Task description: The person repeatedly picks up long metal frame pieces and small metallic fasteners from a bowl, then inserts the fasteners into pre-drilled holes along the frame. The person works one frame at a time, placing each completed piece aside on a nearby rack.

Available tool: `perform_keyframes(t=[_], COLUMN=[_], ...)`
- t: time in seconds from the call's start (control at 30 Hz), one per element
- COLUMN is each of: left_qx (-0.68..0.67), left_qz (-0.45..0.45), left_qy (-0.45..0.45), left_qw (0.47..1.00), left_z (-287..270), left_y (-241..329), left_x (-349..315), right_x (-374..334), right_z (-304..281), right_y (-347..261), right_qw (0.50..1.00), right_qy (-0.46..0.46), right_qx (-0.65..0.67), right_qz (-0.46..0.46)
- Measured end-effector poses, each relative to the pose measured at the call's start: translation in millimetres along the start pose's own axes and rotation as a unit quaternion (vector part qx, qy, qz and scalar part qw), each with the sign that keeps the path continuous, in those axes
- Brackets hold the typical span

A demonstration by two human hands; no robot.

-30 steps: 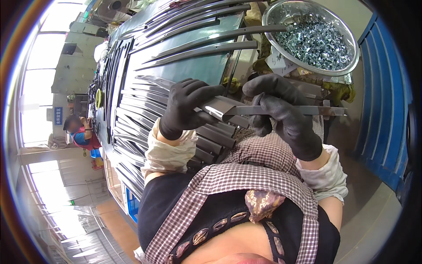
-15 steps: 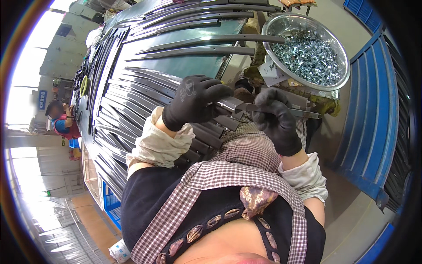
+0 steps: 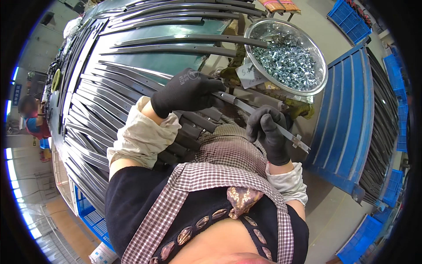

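My left hand [image 3: 189,91], in a black glove, is closed on the dark end of a long narrow strip [image 3: 244,105]. From there the strip slants down to the right, its bare part silvery metal. My right hand [image 3: 269,134], also black-gloved, is closed around the strip's middle, fingers curled. Beyond that hand a small metal clip [image 3: 297,141] sits near the strip's far end. Beside my left hand, many dark curved strips [image 3: 118,99] lie side by side on the table. A clear round bowl [image 3: 323,83] full of small shiny metal clips [image 3: 285,61] stands past my hands.
A green-topped table [image 3: 149,61] stretches away on the left. Under the bowl's edge hangs a marked paper card [image 3: 249,75]. A blue metal rack [image 3: 338,119] holding dark strips stands at right, near blue crates [image 3: 349,20]. Another person [image 3: 33,119] is at the far left.
My right hand has moved down and away from my left along the strip, baring more metal between them. The strip now slopes more steeply, and the whole view has shifted.
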State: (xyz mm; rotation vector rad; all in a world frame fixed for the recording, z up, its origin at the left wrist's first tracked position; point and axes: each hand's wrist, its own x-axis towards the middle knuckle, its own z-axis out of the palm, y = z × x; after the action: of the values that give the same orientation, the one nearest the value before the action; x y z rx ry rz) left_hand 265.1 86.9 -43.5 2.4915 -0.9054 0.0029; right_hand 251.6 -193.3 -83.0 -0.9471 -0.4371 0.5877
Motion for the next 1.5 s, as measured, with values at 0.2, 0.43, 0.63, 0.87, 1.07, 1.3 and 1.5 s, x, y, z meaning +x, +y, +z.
perform_keyframes(t=[0.2,0.43,0.63,0.87,1.07,1.3,1.5], left_qx=[0.007,0.026,0.053,0.066,0.057,0.058,0.046], left_qz=[0.034,0.033,0.027,0.009,0.02,0.041,0.056], left_qy=[0.046,0.053,0.072,0.04,0.051,0.049,0.051], left_qw=[0.998,0.998,0.996,0.997,0.997,0.996,0.996], left_z=[6.4,8.9,3.6,4.7,15.6,15.6,23.8], left_y=[-2.4,-1.8,5.5,10.0,4.0,3.4,-0.3], left_x=[0.4,-1.7,-0.7,-3.8,-6.0,-6.6,-11.6], right_x=[-1.0,10.2,13.9,14.3,14.2,-2.0,-11.4], right_z=[-2.2,15.9,25.7,30.8,26.9,21.8,-10.5], right_y=[-5.1,-5.3,-7.5,-0.6,-1.6,0.3,-12.8], right_qw=[0.999,0.997,0.994,0.987,0.988,1.0,0.971], right_qy=[0.03,0.061,0.088,0.071,0.068,0.0,-0.2], right_qx=[-0.017,-0.036,-0.047,-0.12,-0.132,0.015,0.078], right_qz=[-0.026,-0.025,-0.034,-0.078,-0.04,-0.011,0.109])
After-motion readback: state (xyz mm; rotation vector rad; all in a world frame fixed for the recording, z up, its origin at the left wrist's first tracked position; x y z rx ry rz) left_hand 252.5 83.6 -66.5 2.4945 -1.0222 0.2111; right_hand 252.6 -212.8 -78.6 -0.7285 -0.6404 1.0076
